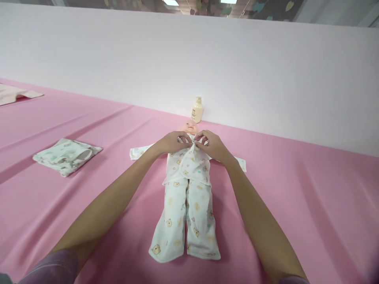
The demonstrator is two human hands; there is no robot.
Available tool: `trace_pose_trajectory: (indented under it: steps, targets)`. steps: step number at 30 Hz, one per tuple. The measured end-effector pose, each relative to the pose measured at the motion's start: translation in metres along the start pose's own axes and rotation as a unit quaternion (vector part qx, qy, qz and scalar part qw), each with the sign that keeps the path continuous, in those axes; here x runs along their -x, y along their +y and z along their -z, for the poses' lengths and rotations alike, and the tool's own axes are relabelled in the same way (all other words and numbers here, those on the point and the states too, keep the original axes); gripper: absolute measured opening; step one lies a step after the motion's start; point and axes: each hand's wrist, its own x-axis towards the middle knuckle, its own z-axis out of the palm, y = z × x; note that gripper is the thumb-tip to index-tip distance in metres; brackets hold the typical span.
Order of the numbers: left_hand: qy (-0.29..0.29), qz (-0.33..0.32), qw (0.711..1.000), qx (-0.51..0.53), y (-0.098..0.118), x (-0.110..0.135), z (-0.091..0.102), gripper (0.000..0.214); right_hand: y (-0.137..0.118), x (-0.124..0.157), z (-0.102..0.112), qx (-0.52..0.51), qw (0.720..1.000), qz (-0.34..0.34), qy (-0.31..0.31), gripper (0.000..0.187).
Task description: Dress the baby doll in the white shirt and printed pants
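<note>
A baby doll (190, 127) lies on its back on the pink sheet (296, 205), head away from me. It wears a white top (189, 165) and white trousers (185, 221) printed with small bears. My left hand (173, 141) and my right hand (210, 142) meet at the doll's neck. The fingers of both hands pinch the top's collar together just under the chin. The doll's sleeves spread out flat to either side.
A folded white printed garment (66, 156) lies on the sheet at the left. A cream pump bottle (197, 110) stands behind the doll's head against the white wall (207, 59). A pale cloth (14, 94) lies at the far left.
</note>
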Motion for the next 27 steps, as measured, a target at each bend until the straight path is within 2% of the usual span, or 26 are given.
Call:
trace_pose_trajectory:
  steps: [4,10,13,17,19,24,27]
  targets:
    - [0.004,0.022,0.999,0.029,-0.002,-0.001,0.000,0.031,-0.001,0.005,-0.005,-0.042,0.998,-0.033,0.014,0.023]
    - [-0.003,0.015,0.999,0.050,-0.008,-0.003,-0.001,0.025,-0.007,0.010,-0.003,-0.051,0.998,-0.044,0.004,0.021]
    - [-0.002,0.017,0.998,0.058,-0.006,-0.005,-0.004,0.021,-0.006,0.016,-0.013,-0.085,0.993,-0.075,0.045,0.022]
    - [-0.008,0.037,0.996,0.084,-0.003,-0.005,-0.004,0.017,-0.002,0.022,-0.033,-0.117,0.978,-0.104,0.137,0.027]
    - [-0.016,0.048,0.993,0.103,-0.004,-0.004,-0.002,0.018,-0.001,0.022,-0.039,-0.127,0.973,-0.108,0.159,0.029]
    - [-0.021,0.056,0.989,0.135,-0.007,-0.003,0.002,0.022,0.001,0.021,-0.043,-0.130,0.975,-0.084,0.158,0.026]
    - [-0.024,0.060,0.988,0.140,-0.008,-0.003,0.003,0.024,0.003,0.023,-0.040,-0.141,0.978,-0.080,0.132,0.026]
